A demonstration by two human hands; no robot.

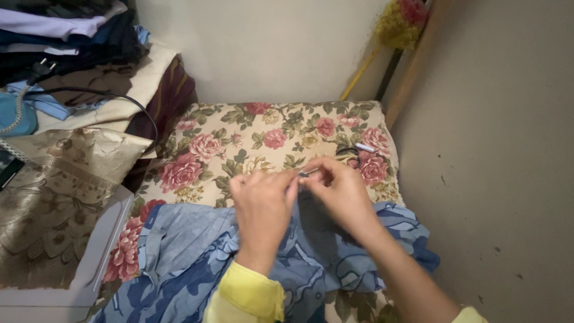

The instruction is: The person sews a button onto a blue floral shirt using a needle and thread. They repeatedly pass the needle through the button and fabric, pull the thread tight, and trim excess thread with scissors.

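Both hands meet over a floral cushion [263, 140], just above the upper edge of a blue patterned cloth [197, 251] that lies crumpled across the cushion and under the wrists. The left hand [263, 206] has its fingers closed to a narrow pinch, and the right hand [341, 191] is also closed to a pinch. Between the two sets of fingertips there is a small thin grey object [308, 173]. It may be a needle or a pin, but it is too small to tell, and I cannot tell whether a thread is there.

The main risk, I think, is the size of this object. Both hands hold it only at the fingertips, so a small slip can let it fall into the folds of the blue cloth or onto the busy flower pattern, where it is hard to find again. If it is sharp, a finger can be pricked, because the fingertips are touching or almost touching around it.

A pair of scissors [353, 152] lies on the cushion just beyond the right hand, near the wall. A careless movement of the hand or the cloth can push it off the edge.
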